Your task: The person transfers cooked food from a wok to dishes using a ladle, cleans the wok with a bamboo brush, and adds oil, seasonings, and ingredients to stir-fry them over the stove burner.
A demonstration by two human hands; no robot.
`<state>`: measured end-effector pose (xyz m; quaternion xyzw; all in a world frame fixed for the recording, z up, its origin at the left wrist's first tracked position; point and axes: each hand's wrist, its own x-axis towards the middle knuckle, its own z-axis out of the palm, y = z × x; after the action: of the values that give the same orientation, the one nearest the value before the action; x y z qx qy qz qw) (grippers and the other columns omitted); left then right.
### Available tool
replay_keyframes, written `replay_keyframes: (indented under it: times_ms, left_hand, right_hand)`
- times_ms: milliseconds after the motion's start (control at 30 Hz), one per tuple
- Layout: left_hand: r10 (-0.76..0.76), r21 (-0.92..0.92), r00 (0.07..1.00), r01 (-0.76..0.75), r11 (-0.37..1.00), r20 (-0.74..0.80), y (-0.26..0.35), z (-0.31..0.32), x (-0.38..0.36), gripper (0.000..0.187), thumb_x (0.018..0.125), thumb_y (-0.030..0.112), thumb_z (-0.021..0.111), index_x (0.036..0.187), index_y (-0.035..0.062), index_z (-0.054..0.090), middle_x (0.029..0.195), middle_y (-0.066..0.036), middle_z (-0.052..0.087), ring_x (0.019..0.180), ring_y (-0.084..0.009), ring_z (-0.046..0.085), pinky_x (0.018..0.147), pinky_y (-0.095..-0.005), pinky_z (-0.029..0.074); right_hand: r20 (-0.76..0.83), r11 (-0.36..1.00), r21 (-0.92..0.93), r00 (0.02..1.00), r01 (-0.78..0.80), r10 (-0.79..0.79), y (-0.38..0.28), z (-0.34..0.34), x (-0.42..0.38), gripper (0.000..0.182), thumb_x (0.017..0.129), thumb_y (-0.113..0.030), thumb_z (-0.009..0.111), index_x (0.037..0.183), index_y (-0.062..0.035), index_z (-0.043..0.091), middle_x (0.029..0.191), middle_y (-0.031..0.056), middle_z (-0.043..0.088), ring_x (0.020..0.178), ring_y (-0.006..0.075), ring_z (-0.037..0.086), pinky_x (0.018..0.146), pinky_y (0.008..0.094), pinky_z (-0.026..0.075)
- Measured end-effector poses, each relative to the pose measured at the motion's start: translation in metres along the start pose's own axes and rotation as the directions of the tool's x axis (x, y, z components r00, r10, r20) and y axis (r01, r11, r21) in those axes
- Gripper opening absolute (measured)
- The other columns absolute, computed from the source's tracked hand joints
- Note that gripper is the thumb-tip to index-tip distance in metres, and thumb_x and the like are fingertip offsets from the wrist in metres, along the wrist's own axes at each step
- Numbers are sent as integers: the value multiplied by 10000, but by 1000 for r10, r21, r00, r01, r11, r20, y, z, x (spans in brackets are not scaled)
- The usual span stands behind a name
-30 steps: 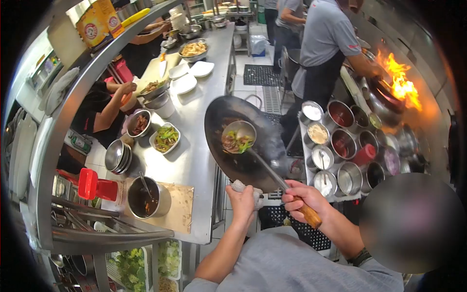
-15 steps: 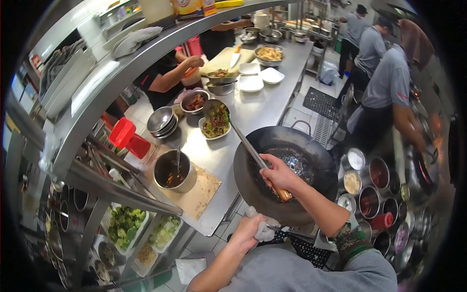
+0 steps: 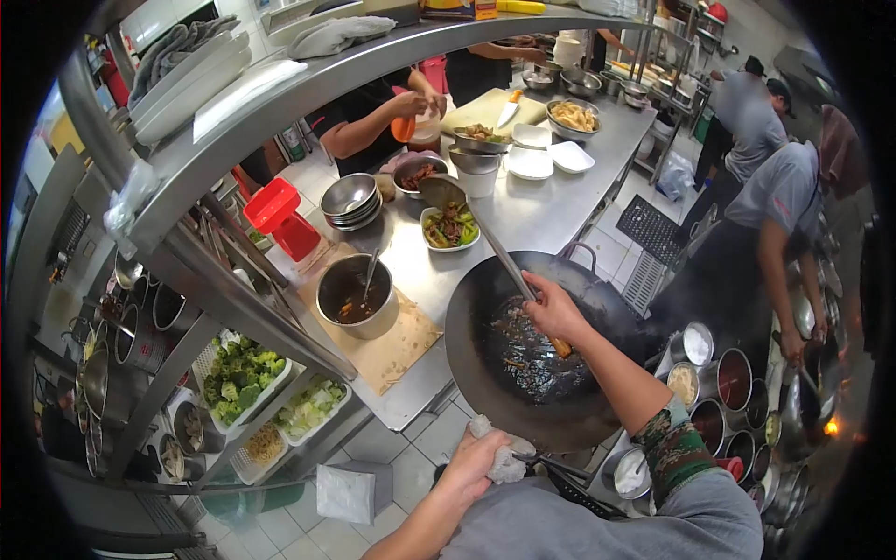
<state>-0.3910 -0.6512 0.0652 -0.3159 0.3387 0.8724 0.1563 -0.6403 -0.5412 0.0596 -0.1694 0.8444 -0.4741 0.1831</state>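
My right hand (image 3: 555,310) is closed round the handle of a long metal ladle (image 3: 504,250). The ladle's bowl is over the far rim of a white square dish (image 3: 455,247) that holds browned meat and green vegetables. Below that hand is a large dark wok (image 3: 476,392) with oily food scraps in its bottom. My left hand (image 3: 474,462) is closed on a grey-white cloth (image 3: 507,462) at the wok's near edge; whatever the cloth covers is hidden.
A metal pot (image 3: 357,299) of dark sauce stands on cardboard left of the wok. Stacked metal bowls (image 3: 351,201) and white plates (image 3: 530,163) are on the steel counter. An overhead shelf (image 3: 224,103) arches across. Sauce containers (image 3: 735,378) sit right. Co-workers stand beyond; flame shows far right.
The view has shifted, so the counter things appear further right. The ladle still reaches over the dish, and both hands keep their grips. More of the wok's inside and its scraps shows.
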Motion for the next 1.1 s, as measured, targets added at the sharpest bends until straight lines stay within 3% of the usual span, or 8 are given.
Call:
replay_keyframes:
  times_ms: [333,467,600,667,800,867,1000,1100]
  left_hand:
    - [109,-40,994,-108,993,18,-14,-48,-38,312,764,-26,508,1076,-5,501,924,-76,589,805,-176,605,696,-326,520]
    - [216,-15,968,-215,976,127,-22,-77,-63,331,757,-33,521,1079,-3,449,953,-84,559,810,-162,578,703,-318,508]
    - [263,38,960,-268,963,93,-33,-80,-101,374,751,-44,531,1091,-1,382,963,-90,538,812,-161,573,701,-316,507]
    - [312,110,941,-327,939,133,-38,-77,-117,383,766,-36,530,1130,28,426,980,-80,560,862,-183,590,738,-331,513]
    - [326,152,911,-369,917,252,-48,-58,-146,428,768,-41,529,1164,28,379,990,-84,554,857,-177,584,752,-323,509]
    - [152,255,902,-271,928,405,-51,-42,-155,466,769,-44,531,1187,31,340,1010,-88,547,881,-167,571,775,-315,500]
    - [-127,412,749,-208,887,650,-80,1,-152,376,808,3,491,1154,16,344,990,-99,543,781,-148,574,662,-266,506]
    - [-360,537,692,-49,842,626,-116,48,-157,358,792,-2,492,1146,5,438,981,-92,574,803,-170,597,679,-313,520]
  right_hand:
    - [-92,988,-156,995,17,-32,-25,15,-15,616,819,-60,577,1403,-88,385,620,39,523,455,122,508,444,292,433]
    - [-212,974,220,977,47,1,-50,28,-56,520,835,-78,576,1331,-46,424,647,23,535,445,99,483,391,274,402]
    - [-53,318,946,998,57,-20,-90,-1,-177,380,941,-127,454,1315,-94,395,718,-7,449,455,38,435,325,213,372]
    - [-75,12,997,968,80,-240,-77,-7,-249,417,952,-105,424,1362,-112,349,752,9,440,458,42,432,330,219,394]
    - [-369,-148,925,921,351,-123,-70,2,-414,546,966,-105,345,1469,-159,140,755,22,411,440,61,450,331,252,455]
    - [-461,102,862,850,497,-254,-66,-3,-485,581,965,-94,333,1479,-171,74,801,50,421,473,87,491,340,271,479]
    - [-837,211,536,547,817,9,-62,-8,-601,574,994,-219,401,1466,-94,99,927,81,397,534,99,465,339,222,483]
    - [-895,553,439,397,708,203,-100,33,-653,565,971,-172,453,1454,-82,174,883,58,408,499,44,406,306,188,412]
